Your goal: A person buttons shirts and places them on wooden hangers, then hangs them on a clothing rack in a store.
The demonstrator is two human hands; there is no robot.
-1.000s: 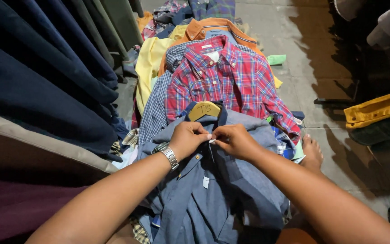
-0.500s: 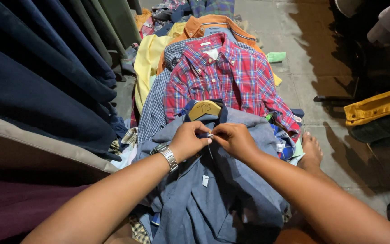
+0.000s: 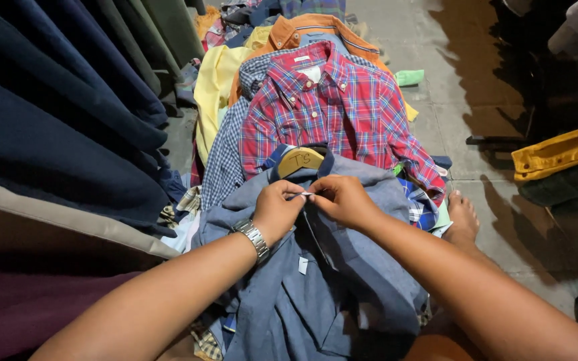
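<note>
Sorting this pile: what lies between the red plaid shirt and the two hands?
In the head view, a wooden hanger lies at the blue-grey shirt collar, between the red plaid shirt and both hands.

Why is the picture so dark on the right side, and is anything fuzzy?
Head view: shadow covers the floor at right, while the red plaid shirt is brightly lit; the left hand and right hand on the blue shirt look sharp; edges bend slightly, like a wide lens.
</note>
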